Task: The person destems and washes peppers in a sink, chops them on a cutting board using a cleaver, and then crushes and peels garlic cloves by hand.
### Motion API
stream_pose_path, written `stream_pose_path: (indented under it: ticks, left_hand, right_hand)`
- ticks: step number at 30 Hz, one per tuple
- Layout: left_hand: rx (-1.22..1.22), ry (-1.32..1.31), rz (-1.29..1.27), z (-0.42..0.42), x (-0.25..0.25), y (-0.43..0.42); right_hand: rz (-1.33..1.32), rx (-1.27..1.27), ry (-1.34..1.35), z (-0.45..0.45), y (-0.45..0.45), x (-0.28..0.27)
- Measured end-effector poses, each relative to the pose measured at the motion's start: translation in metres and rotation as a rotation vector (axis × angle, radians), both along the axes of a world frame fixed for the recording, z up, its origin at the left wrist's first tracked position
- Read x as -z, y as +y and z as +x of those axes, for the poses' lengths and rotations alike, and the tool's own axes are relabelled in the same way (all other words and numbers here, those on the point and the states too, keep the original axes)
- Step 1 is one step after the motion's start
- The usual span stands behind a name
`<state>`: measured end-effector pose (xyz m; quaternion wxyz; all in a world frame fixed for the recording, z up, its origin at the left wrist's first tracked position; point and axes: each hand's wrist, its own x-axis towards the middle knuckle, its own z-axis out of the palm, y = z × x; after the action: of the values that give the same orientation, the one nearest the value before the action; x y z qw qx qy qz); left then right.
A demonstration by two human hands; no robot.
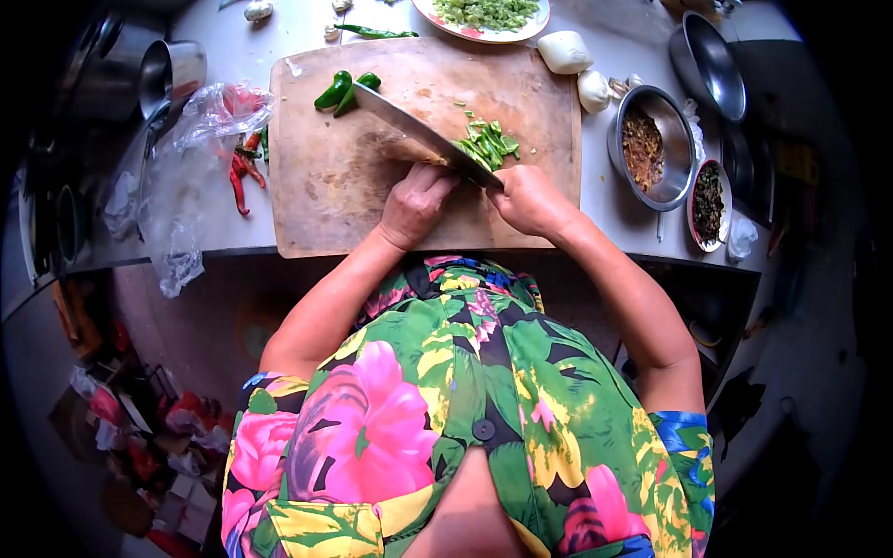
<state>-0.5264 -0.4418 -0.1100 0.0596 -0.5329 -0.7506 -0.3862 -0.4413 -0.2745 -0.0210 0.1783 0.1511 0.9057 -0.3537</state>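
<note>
My right hand (532,202) is closed around the handle of a kitchen knife (409,124), whose wide blade slants up and to the left over a worn wooden cutting board (316,205). My left hand (417,201) rests on the board with fingers curled against the near side of the blade; what they press on is hidden. Just beyond the blade lies a small heap of sliced green pepper (490,144). Two larger green pepper pieces (333,90) sit at the board's far left, close to the knife's tip.
Right of the board stand a metal bowl of reddish-brown flakes (645,153), a dish of dark chopped food (708,206), and a white peeled vegetable (564,52). Behind is a plate of chopped greens (484,35). Leftward lie red chillies (244,172) and a plastic bag (191,158).
</note>
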Motion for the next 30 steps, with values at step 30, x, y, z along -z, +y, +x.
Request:
stream_pose_path:
  ticks: [30]
  left_hand:
    - [-0.032, 0.114, 0.008, 0.001, 0.001, 0.000]
  right_hand:
    - [0.087, -0.163, -0.214, -0.012, 0.001, 0.001]
